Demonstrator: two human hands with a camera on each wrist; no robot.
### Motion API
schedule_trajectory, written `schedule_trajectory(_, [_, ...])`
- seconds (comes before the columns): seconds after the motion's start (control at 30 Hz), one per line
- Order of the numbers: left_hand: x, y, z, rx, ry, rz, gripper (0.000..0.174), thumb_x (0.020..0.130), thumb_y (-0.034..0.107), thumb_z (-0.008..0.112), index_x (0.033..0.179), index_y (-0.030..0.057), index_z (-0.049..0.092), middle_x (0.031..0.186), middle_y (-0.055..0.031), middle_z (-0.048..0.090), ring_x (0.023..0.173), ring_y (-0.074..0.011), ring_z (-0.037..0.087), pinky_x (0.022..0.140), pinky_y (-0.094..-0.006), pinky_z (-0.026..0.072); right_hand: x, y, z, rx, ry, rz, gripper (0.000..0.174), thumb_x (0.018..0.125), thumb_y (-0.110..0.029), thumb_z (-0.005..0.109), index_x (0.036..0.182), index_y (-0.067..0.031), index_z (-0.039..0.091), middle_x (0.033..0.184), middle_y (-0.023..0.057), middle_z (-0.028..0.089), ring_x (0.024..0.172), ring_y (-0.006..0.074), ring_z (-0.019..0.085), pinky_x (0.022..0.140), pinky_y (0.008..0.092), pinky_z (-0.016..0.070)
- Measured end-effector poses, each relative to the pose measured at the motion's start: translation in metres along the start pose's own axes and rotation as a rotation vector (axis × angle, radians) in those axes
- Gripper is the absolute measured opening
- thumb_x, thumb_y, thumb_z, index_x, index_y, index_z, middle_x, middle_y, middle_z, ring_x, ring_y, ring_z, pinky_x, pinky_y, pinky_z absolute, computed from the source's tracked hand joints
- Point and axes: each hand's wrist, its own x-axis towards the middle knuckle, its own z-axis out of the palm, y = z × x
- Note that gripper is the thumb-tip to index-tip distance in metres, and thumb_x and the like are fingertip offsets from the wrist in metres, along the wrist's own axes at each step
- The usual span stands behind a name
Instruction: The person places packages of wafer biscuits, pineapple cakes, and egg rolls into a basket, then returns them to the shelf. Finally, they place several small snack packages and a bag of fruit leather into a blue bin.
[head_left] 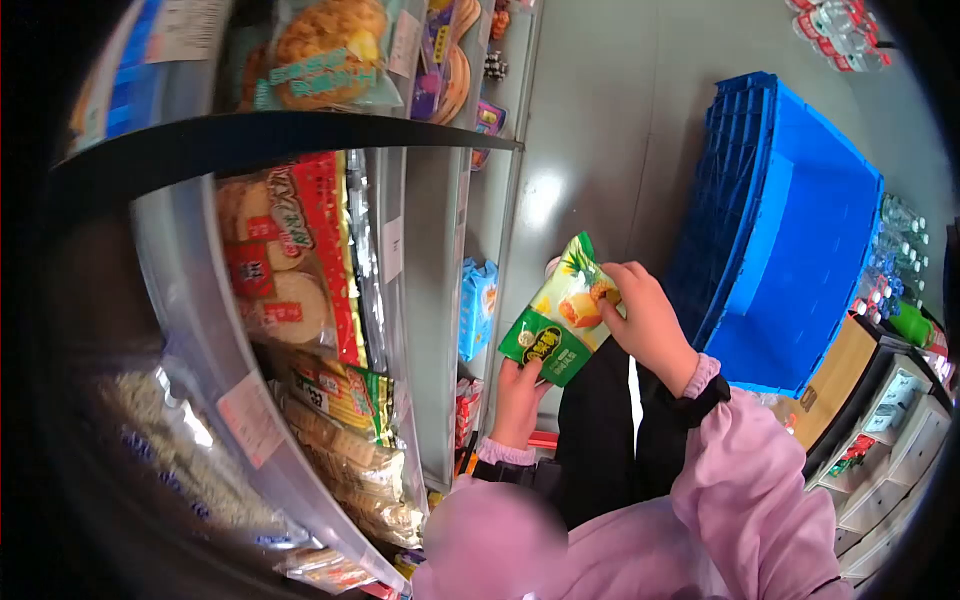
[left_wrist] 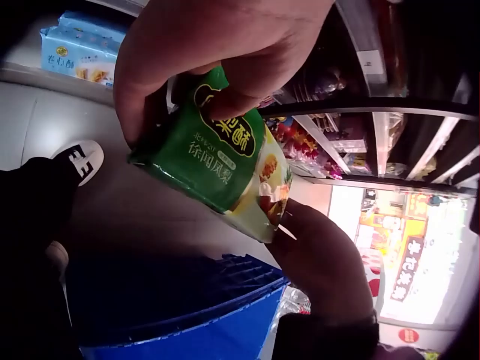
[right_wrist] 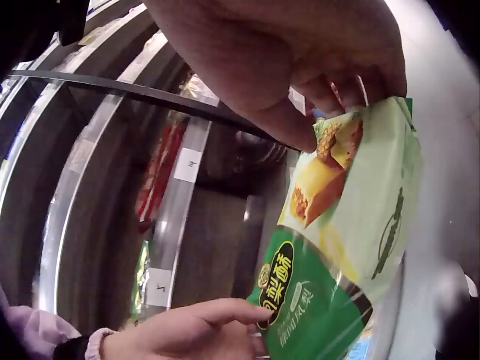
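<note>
Both hands hold one green and pale-yellow snack bag [head_left: 566, 318] with pastry and pineapple pictures, tilted in front of the person's legs. My left hand [head_left: 517, 405] grips its dark green end, the thumb lying over the printed front in the left wrist view. At the pale end my right hand [head_left: 648, 318] pinches the bag's edge, thumb on the front and the other fingers behind. The right wrist view shows the bag [right_wrist: 337, 232] from close up, its front facing the camera.
Shelves on the left carry packaged snacks, among them a red bag of round crackers [head_left: 285, 265]. A light-blue package [head_left: 478, 310] lies beyond the shelf edge. To the right stands a large blue crate [head_left: 820, 220], with bottles [head_left: 900, 240] behind it. Drawers [head_left: 885, 480] are at lower right.
</note>
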Motion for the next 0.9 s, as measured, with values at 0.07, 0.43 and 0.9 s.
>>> schedule_trajectory(0.07, [0.017, 0.003, 0.0, -0.009, 0.017, 0.026, 0.029, 0.085, 0.004, 0.042, 0.114, 0.0081, 0.043, 0.111, -0.0059, 0.051, 0.098, -0.0185, 0.052, 0.08, -0.0358, 0.0452, 0.016, 0.006, 0.008, 0.001, 0.018, -0.007, 0.035, 0.071, -0.004, 0.057, 0.105, -0.001, 0.05, 0.092, 0.0164, 0.051, 0.086, 0.0338, 0.051, 0.076, 0.0387, 0.0421])
schedule_trajectory(0.43, [0.025, 0.055, 0.012, -0.118, 0.074, 0.531, 0.038, 0.085, 0.0, 0.042, 0.122, 0.0066, 0.038, 0.121, -0.0077, 0.044, 0.109, -0.0208, 0.045, 0.093, -0.0393, 0.036, 0.091, -0.044, 0.014, 0.023, 0.097, -0.303, 0.043, 0.067, -0.002, 0.058, 0.109, -0.0035, 0.049, 0.103, 0.0117, 0.053, 0.098, 0.0306, 0.047, 0.088, 0.0383, 0.0356])
schedule_trajectory(0.9, [0.011, 0.049, -0.022, -0.209, 0.124, 0.483, 0.045, 0.083, 0.001, 0.042, 0.127, 0.0075, 0.033, 0.125, -0.0089, 0.04, 0.112, -0.0235, 0.042, 0.094, -0.0402, 0.034, 0.092, -0.066, 0.046, 0.121, -0.075, -0.224, 0.04, 0.065, -0.004, 0.061, 0.104, -0.001, 0.051, 0.098, 0.0113, 0.053, 0.092, 0.0294, 0.047, 0.084, 0.0372, 0.0382])
